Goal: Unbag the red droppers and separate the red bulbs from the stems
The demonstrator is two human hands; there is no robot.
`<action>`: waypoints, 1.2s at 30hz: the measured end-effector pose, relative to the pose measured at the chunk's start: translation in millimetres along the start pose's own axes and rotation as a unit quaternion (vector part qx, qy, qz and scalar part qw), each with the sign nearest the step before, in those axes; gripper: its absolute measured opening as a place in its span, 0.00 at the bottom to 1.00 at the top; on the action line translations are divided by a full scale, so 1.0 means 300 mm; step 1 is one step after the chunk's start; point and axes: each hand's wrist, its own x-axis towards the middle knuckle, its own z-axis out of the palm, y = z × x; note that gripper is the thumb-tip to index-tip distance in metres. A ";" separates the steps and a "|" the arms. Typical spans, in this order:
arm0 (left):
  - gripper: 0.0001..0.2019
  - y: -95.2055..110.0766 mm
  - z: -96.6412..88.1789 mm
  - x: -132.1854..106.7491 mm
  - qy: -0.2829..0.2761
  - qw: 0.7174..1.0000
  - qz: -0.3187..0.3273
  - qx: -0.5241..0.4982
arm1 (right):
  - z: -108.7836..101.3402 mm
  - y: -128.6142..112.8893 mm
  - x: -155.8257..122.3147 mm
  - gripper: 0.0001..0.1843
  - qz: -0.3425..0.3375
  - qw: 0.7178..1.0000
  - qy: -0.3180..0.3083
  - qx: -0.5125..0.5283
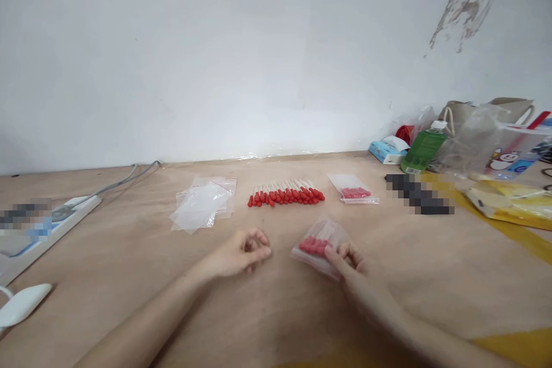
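Between thumb and fingers, my right hand (351,264) holds a clear zip bag (325,234) with several red-tipped sticks inside. My left hand (248,252) is a little above the table to the left of that bag, its fingers loosely curled, thumb apart, nothing in them. Beyond the hands lies a row of loose pale sticks with red tips (287,194), the tips toward me. A pile of flat clear zip bags (202,204) is to the left of the row. Another zip bag (352,188) with red-tipped sticks in it lies to its right.
A power strip (56,233) with a grey cable and a white plug-like object (26,306) are at the left. On the right stand a tissue pack (388,150), a green bottle (425,148) and a plastic cup (513,152). A dark blurred object (418,194) lies before them.
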 end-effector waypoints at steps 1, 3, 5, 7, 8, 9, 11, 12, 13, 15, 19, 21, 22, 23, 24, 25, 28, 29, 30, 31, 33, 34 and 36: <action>0.19 -0.003 0.031 -0.002 -0.016 1.000 -0.005 -0.014 | 0.011 -0.003 -0.021 0.19 0.002 0.999 -0.047 -0.011; 0.19 -0.015 0.067 -0.003 0.000 1.000 0.004 -0.016 | 0.026 -0.016 -0.041 0.15 0.007 0.987 -0.156 -0.040; 0.19 -0.028 0.078 0.000 0.041 0.999 0.035 0.009 | 0.027 -0.034 -0.022 0.13 -0.008 0.969 -0.232 -0.089; 0.18 -0.038 0.080 0.002 0.083 0.993 0.066 0.050 | 0.018 -0.050 0.033 0.10 -0.074 0.952 -0.238 -0.177; 0.18 -0.041 0.082 0.003 0.106 0.989 0.077 0.070 | 0.012 -0.056 0.069 0.10 -0.131 0.938 -0.220 -0.235; 0.18 -0.044 0.086 0.004 0.131 0.984 0.082 0.086 | 0.007 -0.059 0.105 0.10 -0.187 0.919 -0.199 -0.285; 0.20 -0.047 0.099 0.005 0.171 0.977 0.079 0.097 | 0.001 -0.055 0.167 0.11 -0.268 0.879 -0.170 -0.355; 0.22 -0.049 0.108 0.005 0.178 0.977 0.075 0.093 | 0.002 -0.049 0.188 0.15 -0.288 0.861 -0.171 -0.383; 0.25 -0.051 0.117 0.005 0.175 0.979 0.069 0.085 | 0.005 -0.040 0.203 0.20 -0.300 0.843 -0.180 -0.409; 0.30 -0.053 0.133 0.007 0.153 0.985 0.058 0.059 | 0.016 -0.020 0.218 0.29 -0.312 0.807 -0.210 -0.454; 0.32 -0.049 0.137 0.022 0.134 0.989 0.043 -0.041 | 0.047 0.004 0.238 0.35 -0.347 0.756 -0.255 -0.493; 0.34 -0.044 0.125 0.037 0.143 0.983 0.033 -0.113 | 0.064 0.004 0.260 0.36 -0.360 0.748 -0.262 -0.492; 0.35 -0.042 0.116 0.045 0.146 0.977 0.022 -0.152 | 0.072 0.003 0.272 0.36 -0.367 0.747 -0.261 -0.489; 0.37 -0.041 0.106 0.053 0.148 0.971 0.005 -0.190 | 0.079 0.002 0.283 0.35 -0.374 0.747 -0.259 -0.485; 0.37 -0.041 0.097 0.060 0.150 0.963 -0.013 -0.225 | 0.086 0.001 0.291 0.35 -0.381 0.748 -0.257 -0.480; 0.37 -0.041 0.089 0.065 0.152 0.955 -0.030 -0.254 | 0.091 0.001 0.298 0.34 -0.386 0.750 -0.254 -0.473; 0.36 -0.043 0.071 0.074 0.151 0.940 -0.048 -0.301 | 0.097 0.005 0.303 0.30 -0.396 0.767 -0.238 -0.445; 0.36 -0.044 0.067 0.074 0.148 0.939 -0.044 -0.306 | 0.097 0.006 0.302 0.27 -0.399 0.774 -0.229 -0.434; 0.35 -0.045 0.065 0.075 0.144 0.940 -0.036 -0.307 | 0.097 0.007 0.300 0.24 -0.406 0.781 -0.218 -0.422; 0.34 -0.046 0.063 0.075 0.139 0.942 -0.028 -0.305 | 0.098 0.006 0.299 0.20 -0.418 0.785 -0.205 -0.408; 0.31 -0.048 0.063 0.075 0.129 0.947 -0.012 -0.294 | 0.106 -0.001 0.296 0.15 -0.448 0.789 -0.181 -0.379; 0.30 -0.049 0.063 0.075 0.121 0.949 -0.005 -0.289 | 0.113 -0.006 0.295 0.13 -0.465 0.787 -0.174 -0.367; 0.28 -0.052 0.066 0.075 0.104 0.952 0.007 -0.287 | 0.130 -0.018 0.292 0.13 -0.496 0.772 -0.178 -0.355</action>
